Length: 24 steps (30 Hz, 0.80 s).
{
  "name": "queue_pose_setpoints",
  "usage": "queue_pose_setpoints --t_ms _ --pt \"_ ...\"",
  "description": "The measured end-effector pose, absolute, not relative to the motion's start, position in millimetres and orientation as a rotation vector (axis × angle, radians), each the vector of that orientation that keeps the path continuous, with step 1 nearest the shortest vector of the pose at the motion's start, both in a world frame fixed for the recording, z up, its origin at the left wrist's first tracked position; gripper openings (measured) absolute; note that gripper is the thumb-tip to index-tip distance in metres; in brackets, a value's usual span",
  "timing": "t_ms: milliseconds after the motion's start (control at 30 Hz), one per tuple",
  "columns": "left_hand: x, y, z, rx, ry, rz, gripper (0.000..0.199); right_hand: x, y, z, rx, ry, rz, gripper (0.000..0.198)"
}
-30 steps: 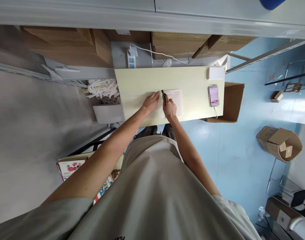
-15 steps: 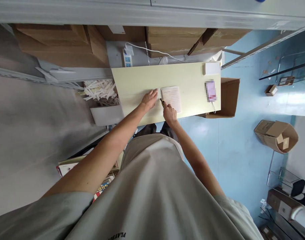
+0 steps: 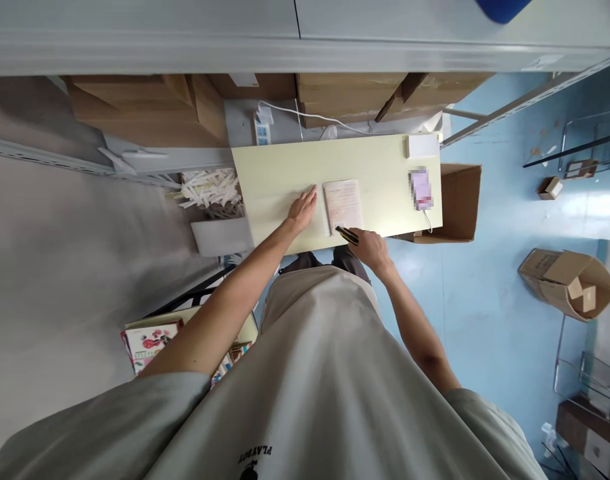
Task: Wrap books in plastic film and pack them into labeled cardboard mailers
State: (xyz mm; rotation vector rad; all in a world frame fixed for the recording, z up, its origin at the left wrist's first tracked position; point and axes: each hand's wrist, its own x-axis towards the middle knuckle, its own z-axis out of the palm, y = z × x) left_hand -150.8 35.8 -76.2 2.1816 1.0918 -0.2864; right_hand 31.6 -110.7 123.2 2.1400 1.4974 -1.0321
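My left hand point(image 3: 303, 209) lies flat on the pale yellow tabletop point(image 3: 279, 167), fingers stretched out, just left of a thin stack of printed paper point(image 3: 343, 205). That stack lies flat near the middle of the table, and a narrow pale strip shows along its left edge. In my right hand point(image 3: 371, 249) is a black and yellow utility knife point(image 3: 347, 235), with my fingers wrapped round its handle. Its front end points left over the near edge of the paper; I cannot make out the blade.
A white box point(image 3: 422, 146) and a blurred purple phone point(image 3: 421, 189) with a white cable are at the table's right end. Behind stand cardboard boxes point(image 3: 355, 87) and a power strip point(image 3: 262, 131). Paper strips point(image 3: 212, 189) fill a container at left. An open carton point(image 3: 461, 203) stands at right.
My right hand has moved right and toward my body with the utility knife, from the paper's left side to its near edge. My left hand stays flat on the table.
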Motion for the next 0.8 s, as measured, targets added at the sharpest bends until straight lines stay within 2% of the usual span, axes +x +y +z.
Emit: queue_pose_setpoints --t_ms 133,233,300,433,500,667,800 --pt "-145 24 -62 2.059 1.212 -0.223 0.083 87 -71 132 2.463 1.778 -1.083 0.058" --pt "-131 26 -41 1.973 1.300 -0.075 0.080 131 -24 134 2.627 2.056 -1.017 0.069" --pt "-114 37 -19 1.979 1.348 0.136 0.081 161 16 136 2.675 2.248 -0.858 0.073" --pt "-62 78 48 2.085 1.377 0.619 0.077 217 110 147 2.469 2.705 -0.418 0.057" --pt "-35 103 88 2.148 1.372 0.828 0.073 238 158 155 2.334 2.863 -0.271 0.057" --pt "13 168 167 2.259 1.296 1.103 0.066 250 256 161 2.305 2.881 -0.144 0.056" --pt "32 211 185 2.308 1.250 1.181 0.066 234 293 154 2.309 2.714 -0.203 0.058"
